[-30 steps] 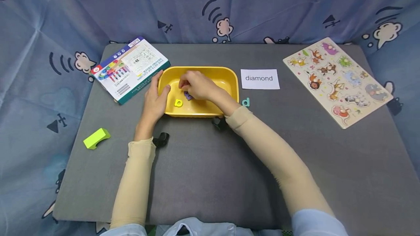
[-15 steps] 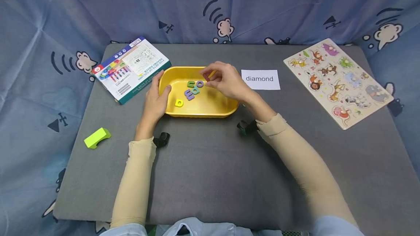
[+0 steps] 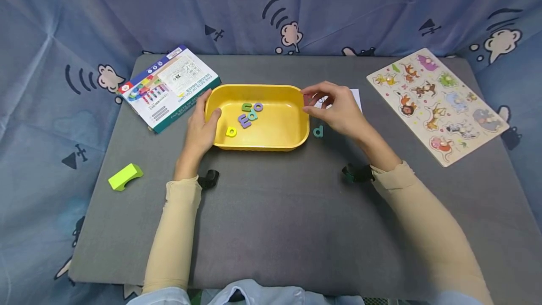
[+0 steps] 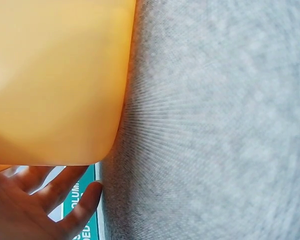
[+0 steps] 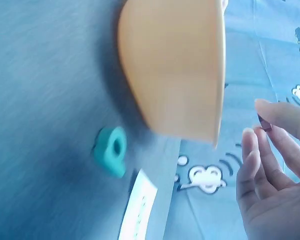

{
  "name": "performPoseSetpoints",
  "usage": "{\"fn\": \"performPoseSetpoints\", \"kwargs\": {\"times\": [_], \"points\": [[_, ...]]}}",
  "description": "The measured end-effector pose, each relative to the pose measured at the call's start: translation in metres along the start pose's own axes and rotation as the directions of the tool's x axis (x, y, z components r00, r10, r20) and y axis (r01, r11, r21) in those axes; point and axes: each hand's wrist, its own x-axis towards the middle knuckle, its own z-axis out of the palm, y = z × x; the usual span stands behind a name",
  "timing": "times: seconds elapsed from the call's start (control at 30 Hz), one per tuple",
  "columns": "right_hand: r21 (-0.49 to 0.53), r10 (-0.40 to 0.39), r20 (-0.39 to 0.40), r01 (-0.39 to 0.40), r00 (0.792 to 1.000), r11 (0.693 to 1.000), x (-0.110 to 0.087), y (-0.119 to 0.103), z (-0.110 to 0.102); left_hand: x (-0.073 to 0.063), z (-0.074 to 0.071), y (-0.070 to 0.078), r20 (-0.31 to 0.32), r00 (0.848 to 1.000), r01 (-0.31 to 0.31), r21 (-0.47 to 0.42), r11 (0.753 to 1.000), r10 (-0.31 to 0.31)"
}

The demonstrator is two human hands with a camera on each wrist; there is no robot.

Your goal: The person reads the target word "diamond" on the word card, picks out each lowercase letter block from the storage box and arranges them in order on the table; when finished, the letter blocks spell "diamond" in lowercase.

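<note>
My left hand grips the left end of a yellow plastic tray, thumb over the rim and fingers along the outside wall. In the left wrist view, fingers lie against the tray's end. My right hand is raised just past the tray's right rim. Thumb and fingertips pinch a small dark red piece, mostly hidden, its shape unclear. Loose letters lie inside the tray: a purple m, a yellow letter and several others. A teal letter d lies on the table beside it.
Partly behind the right hand is a white word card. A boxed toy set stands close to the tray's left end. A green arched block is at left, an animal puzzle board at right. A patterned curtain hangs behind the table.
My right hand has come up out of the tray with the dark red piece and moved right, over the card's edge. The letters in the tray are now uncovered. My left hand stays put.
</note>
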Motion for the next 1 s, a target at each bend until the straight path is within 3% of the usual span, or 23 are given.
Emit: {"fn": "performPoseSetpoints", "kwargs": {"times": [0.3,0.6,1.0], "points": [[-0.089,0.014,-0.057,-0.019,0.998,0.996,-0.026,0.031,-0.02,0.001,0.0,0.001,0.006,1.0,0.018,-0.003,1.0,-0.018],[-0.221,0.069,0.045,-0.058,0.997,0.974,-0.05,0.061,-0.025,0.001,0.001,0.0,0.006,1.0,0.018,-0.003,1.0,-0.018],[-0.239,0.026,0.07,-0.008,0.997,0.971,-0.051,0.073,-0.017,-0.001,0.001,0.001,0.001,1.0,0.006,-0.002,1.0,-0.006]]}}
